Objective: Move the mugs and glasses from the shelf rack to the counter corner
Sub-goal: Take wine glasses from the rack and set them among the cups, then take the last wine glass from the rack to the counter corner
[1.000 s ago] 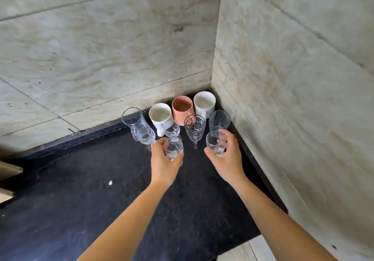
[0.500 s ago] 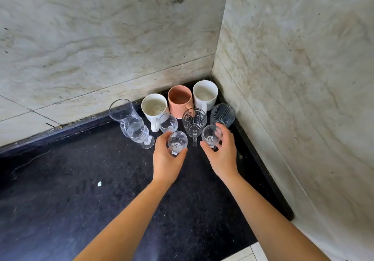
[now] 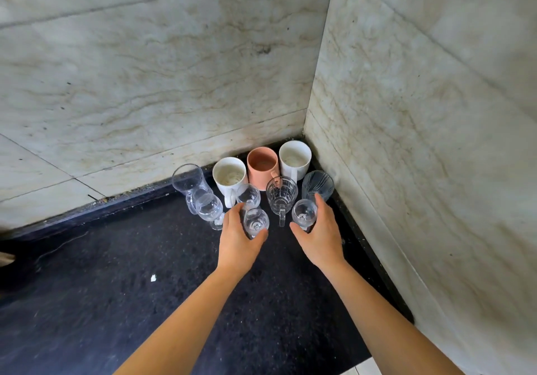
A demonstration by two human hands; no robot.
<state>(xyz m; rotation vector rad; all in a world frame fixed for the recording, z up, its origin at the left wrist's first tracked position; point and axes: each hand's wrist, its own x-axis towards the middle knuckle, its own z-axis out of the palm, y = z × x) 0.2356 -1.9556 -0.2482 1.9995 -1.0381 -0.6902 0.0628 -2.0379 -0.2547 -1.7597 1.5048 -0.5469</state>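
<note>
left fingers [image 3: 236, 211]: curled round a small stemmed glass [image 3: 256, 221], gripping it low at the front of the cluster.
right fingers [image 3: 319, 203]: wrapped round a second small glass [image 3: 304, 214], thumb under, index by the ribbed tumbler [image 3: 317, 185].
change: over the last second both glasses dropped lower and closer in; whether the feet touch the surface [image 3: 145, 302] is hidden by the hands.
cluster: pink mug [image 3: 262, 166] between two white mugs [image 3: 229, 174] against the wall, glass mug [image 3: 281, 194] and taller glasses just in front.
task: placement near done, likely release next. Shelf rack not in view.
risk: tight spacing, glass-on-glass knocks.
</note>
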